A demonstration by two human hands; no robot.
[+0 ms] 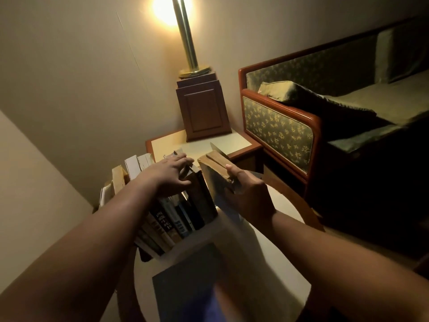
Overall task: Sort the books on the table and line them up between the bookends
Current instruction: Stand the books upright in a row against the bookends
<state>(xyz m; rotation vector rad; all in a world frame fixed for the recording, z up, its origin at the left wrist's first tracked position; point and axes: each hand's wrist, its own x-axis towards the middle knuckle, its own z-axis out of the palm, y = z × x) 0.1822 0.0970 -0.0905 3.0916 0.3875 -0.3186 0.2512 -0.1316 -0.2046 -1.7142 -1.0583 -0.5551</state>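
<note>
The row of books (176, 217) stands upright on the pale table (267, 259), spines toward me, and leans a little to the left. My left hand (170, 175) lies flat on the top edges of the books at the right end of the row, fingers spread, thumb down on the near side; it presses on them and is not closed around any book. Just beside the row on the right, my right hand (246, 194) grips a worn tan book (214, 173), the thumb on its top edge and the fingers wrapped around its far side. This book is upright and slightly tilted, with a narrow gap between it and the last book of the row. Behind it a thin metal bookend (217, 148) rises, close to the tan book; I cannot tell if they touch. A dark blue book (185, 284) lies flat on the table near me. Further back is a brown wooden box (202, 110) with a brass lamp (188, 43) on it, and a green patterned sofa (278, 129) to the right.
</note>
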